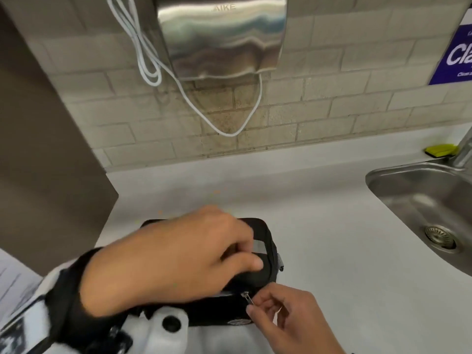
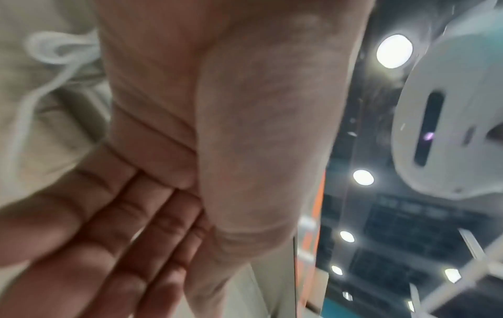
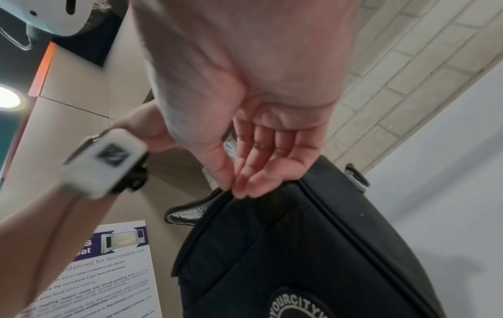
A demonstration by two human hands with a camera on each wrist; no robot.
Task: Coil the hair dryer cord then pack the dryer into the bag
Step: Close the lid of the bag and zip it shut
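Fingers of the right hand point(image 1: 281, 312) pinched the small silver zipper pull point(image 1: 246, 297) at the near edge of the soft black fabric bag point(image 1: 265, 254). The left hand point(image 1: 178, 254) lay on top of the bag, its fingers bent over the top and pressing down on it; I could not tell if they truly gripped anything. The bag sat on the plain white counter point(image 1: 319, 213), close to the person.

The step looked like zipping the bag shut. To do it well, the left hand should hold the bag flat and still. The right hand should pull the zipper slowly along the edge and stop if it sticks, so no cord gets caught in the teeth.

The hair dryer could not be seen for sure. It was likely inside the bag. A shiny bumpy bit poked out at the bag's edge in the right wrist view, but I could not tell what it was. How far the zipper was closed was hidden under the left hand. The left wrist view was blurry and showed only palm and fingers.

Farther off were the round steel sink point(image 1: 421, 200) and the shiny metal hand dryer point(image 1: 222, 37) on the tile wall, with a white cord point(image 1: 224, 132) hanging under it.
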